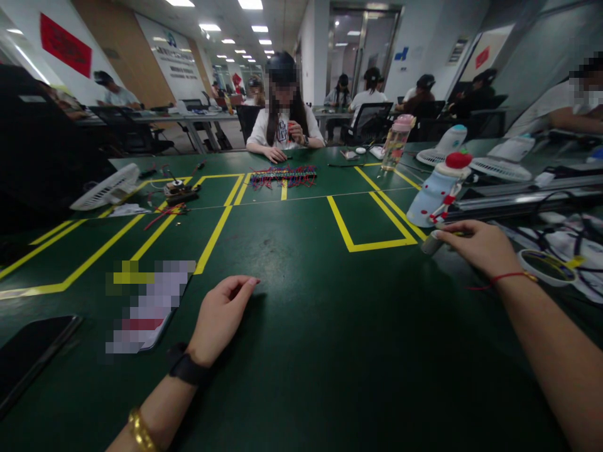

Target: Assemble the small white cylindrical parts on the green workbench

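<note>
At the right, my right hand [480, 245] has its thumb and fingers closed on a small grey cylinder [430, 242], low over the green table [301, 351]. Just behind it stands a light blue bottle [431, 198] with a red top. My left hand [222, 312] rests on the table left of the middle, its fingers curled and thumb against the forefinger; whether something tiny is between the tips is too small to tell. To its left lies a phone-like flat object [155, 307], partly blurred out.
Yellow tape [348, 232] marks the table. A bundle of red and blue wires [282, 177] lies before a person [282, 125] sitting opposite. A dark phone [35, 351] is at the left, a tape roll [546, 267] at the right, and white fans [110, 187] stand about.
</note>
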